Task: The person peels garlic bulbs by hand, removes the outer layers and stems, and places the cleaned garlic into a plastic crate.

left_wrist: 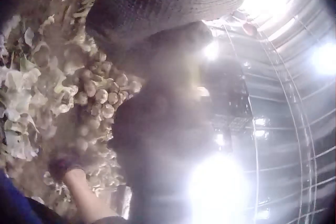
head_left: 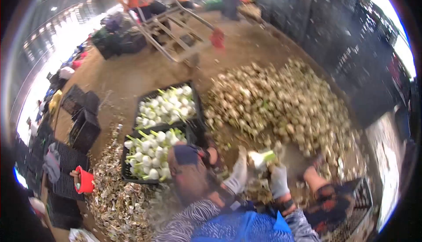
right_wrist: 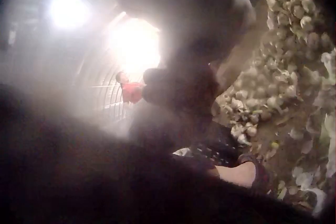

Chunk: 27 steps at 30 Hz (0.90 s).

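Note:
In the head view a peeled white garlic bulb with a cut green stem [head_left: 263, 157] is between the two hands, its stem pointing right. My left hand [head_left: 238, 174], in a pale knitted glove, holds it at the bulb's left side. My right hand [head_left: 278, 182], gloved too, is just below the stem's end; motion blur hides its fingers, and I cannot tell what it holds. In the left wrist view the ribbed glove [left_wrist: 173, 3] fills the top, while the hand beyond it is in dark shadow. Haze and shadow obscure the right hand in the right wrist view.
A large heap of unpeeled garlic [head_left: 281, 97] spreads ahead and right. Two black crates of trimmed garlic, one nearer [head_left: 124, 165] and one behind [head_left: 193, 93], stand left. Peelings [head_left: 116, 189] cover the floor beside a red bucket [head_left: 86, 181]. A metal hand cart [head_left: 178, 59] is farther off.

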{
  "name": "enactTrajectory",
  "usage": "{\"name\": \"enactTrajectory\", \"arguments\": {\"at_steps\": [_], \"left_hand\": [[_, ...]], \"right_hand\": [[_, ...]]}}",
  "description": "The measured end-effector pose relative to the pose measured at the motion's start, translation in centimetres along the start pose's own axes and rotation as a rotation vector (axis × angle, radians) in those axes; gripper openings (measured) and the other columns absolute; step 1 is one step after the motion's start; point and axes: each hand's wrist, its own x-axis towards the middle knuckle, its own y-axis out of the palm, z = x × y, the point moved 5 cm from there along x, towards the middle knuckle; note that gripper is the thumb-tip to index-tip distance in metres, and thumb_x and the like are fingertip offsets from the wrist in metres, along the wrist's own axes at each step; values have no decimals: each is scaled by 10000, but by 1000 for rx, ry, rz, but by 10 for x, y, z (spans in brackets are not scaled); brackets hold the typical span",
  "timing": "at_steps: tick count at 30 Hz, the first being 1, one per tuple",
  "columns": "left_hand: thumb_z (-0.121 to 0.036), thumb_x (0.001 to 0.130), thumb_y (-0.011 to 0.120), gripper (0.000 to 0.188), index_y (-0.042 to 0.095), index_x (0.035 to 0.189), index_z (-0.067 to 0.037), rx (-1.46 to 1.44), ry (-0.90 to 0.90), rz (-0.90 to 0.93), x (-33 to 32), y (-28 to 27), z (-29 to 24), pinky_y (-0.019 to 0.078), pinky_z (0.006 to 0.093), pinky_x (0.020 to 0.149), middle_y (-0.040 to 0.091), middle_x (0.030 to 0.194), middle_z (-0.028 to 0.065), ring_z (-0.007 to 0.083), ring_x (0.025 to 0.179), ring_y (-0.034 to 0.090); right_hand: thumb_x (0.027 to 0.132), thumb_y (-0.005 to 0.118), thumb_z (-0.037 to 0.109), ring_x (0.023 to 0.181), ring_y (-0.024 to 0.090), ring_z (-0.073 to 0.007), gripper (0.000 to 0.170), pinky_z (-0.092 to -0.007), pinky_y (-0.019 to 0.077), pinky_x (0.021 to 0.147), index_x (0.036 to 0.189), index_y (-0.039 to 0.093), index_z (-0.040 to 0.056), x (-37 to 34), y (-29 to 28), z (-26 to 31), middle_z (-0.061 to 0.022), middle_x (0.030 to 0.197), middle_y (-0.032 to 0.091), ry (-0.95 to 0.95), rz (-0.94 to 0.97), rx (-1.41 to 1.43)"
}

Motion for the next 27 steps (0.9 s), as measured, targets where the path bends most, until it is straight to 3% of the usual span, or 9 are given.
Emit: {"name": "enactTrajectory", "arguments": {"at_steps": [1,4,7,9,20,22,24,26,27], "left_hand": [[-671,916,318,648,509,1163,-103,-104,-42,101,-10,13,-6,513,333,677,634,934,54,178,800,621],[-548,947,428,496,523,1177,-118,142,187,-33,-1,15,2,492,282,698,634,969,31,157,860,611],[-412,960,486,380,548,1185,-112,-188,-22,117,4,12,12,477,269,744,631,1067,23,125,937,591],[-382,960,491,367,550,1185,-99,-284,-55,109,6,6,14,470,263,742,633,1069,19,123,922,594],[-475,846,559,559,566,1200,-42,-325,-215,286,-4,0,15,330,257,444,651,899,89,143,544,473],[-546,833,569,635,560,1208,-33,-471,-344,543,-7,7,18,369,254,436,662,921,105,164,536,530],[-581,827,561,664,560,1204,-35,-484,-336,534,-6,3,24,404,263,454,663,929,106,174,555,558],[-617,821,553,693,561,1200,-37,-496,-329,523,-9,10,20,438,272,472,664,937,107,184,575,586],[-616,834,541,683,560,1197,-38,-422,-285,346,-13,18,13,463,289,495,663,945,107,192,620,610]], "right_hand": [[897,519,62,542,553,-99,159,-249,444,467,973,650,14,2,-2,11,-13,746,607,-209,-30,-177],[846,457,-10,815,596,-98,248,-240,480,711,1016,638,-2,-17,21,43,-43,874,646,-333,133,-505],[828,439,-33,837,621,-149,310,-278,505,733,1082,614,-3,-19,20,36,-73,932,655,5,253,-288],[833,422,-12,779,611,-157,347,-293,505,698,1138,586,7,-17,16,28,-76,934,648,194,286,378],[909,442,134,626,533,-176,181,-333,470,553,1025,554,51,12,-32,57,-69,816,588,67,-122,611],[911,502,221,686,578,-183,315,-352,515,593,1148,523,15,35,-67,50,-87,864,620,-74,-60,134],[894,536,235,853,662,-307,296,-393,523,713,1069,600,6,28,-53,57,-157,946,681,-212,117,-1501],[845,644,345,952,631,-380,414,-425,504,795,1115,598,34,12,-45,56,-198,998,670,66,230,-1796],[828,674,354,942,641,-351,448,-407,501,795,1133,592,37,6,-39,61,-192,997,672,-58,246,-1440]]}}
